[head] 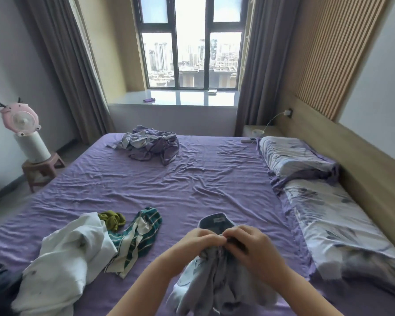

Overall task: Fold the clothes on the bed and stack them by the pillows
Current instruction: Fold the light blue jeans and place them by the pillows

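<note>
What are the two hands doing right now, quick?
Left hand: fingers pinch the pale grey-blue garment near its collar.
Right hand: also grips the same garment.

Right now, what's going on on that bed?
A person is working a pale blue-grey garment at the near edge of the bed, left hand and right hand both pinching it near the collar. A white garment, a green striped one and an olive one lie unfolded to the left. Nothing is stacked by the pillows yet.
</note>
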### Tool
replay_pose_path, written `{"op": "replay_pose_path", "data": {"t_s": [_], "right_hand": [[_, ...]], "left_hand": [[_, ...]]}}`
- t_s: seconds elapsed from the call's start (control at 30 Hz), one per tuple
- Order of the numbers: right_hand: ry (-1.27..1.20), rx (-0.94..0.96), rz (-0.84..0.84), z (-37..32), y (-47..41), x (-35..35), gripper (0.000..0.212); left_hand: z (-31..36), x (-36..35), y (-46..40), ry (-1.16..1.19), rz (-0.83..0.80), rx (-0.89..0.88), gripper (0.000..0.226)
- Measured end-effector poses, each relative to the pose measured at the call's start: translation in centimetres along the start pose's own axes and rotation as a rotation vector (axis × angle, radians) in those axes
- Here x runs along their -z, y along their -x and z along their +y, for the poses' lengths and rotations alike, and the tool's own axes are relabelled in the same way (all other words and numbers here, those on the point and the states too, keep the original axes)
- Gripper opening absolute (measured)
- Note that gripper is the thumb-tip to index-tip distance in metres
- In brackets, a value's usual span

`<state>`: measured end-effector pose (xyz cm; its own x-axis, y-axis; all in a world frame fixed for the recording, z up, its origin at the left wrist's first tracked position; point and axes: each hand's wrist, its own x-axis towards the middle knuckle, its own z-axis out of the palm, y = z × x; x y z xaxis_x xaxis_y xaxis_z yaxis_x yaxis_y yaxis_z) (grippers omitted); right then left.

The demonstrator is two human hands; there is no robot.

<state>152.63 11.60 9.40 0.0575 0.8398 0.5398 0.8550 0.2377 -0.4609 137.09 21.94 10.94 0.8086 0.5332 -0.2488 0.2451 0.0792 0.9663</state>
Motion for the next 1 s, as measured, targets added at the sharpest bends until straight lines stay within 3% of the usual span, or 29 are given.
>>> {"op": "replay_pose_path", "data": {"t_s": [0.1,0.23,0.43,0.53,0.6,0.7,1.0], "right_hand": [[-0.097,-0.125,-0.101,-0.3,-0.6,2.0,0.016],[-0.217,-0.142,-0.184,-0.6,-1.4,3.8,0.014],[-0.398,-0.232,-0.226,-0.8,-2.4,6.0,0.021],[-0.436,-0.241,-0.216,-0.7,-2.4,6.4,0.015],[-0.406,-0.220,-0.200,-0.6,-2.2,6.3,0.014],[-0.377,-0.191,-0.180,-0.5,-2.1,6.0,0.016],[-0.310,-0.220,-0.201,1.2,-2.2,5.7,0.012]], "left_hand": [[0.8,0.0,0.8,-0.307,-0.068,-0.137,0.025],[2.0,-0.8,0.2,-0.652,0.117,-0.288,0.036],[3.4,-1.0,0.3,-0.514,0.115,-0.362,0.039],[3.9,-1.2,0.4,-0.452,0.090,-0.354,0.027],[3.9,-1.5,0.3,-0.418,0.086,-0.337,0.018],[3.7,-1.9,0.1,-0.375,0.117,-0.304,0.027],[3.4,-1.9,-0.7,-0.422,0.042,-0.222,0.018]]}}
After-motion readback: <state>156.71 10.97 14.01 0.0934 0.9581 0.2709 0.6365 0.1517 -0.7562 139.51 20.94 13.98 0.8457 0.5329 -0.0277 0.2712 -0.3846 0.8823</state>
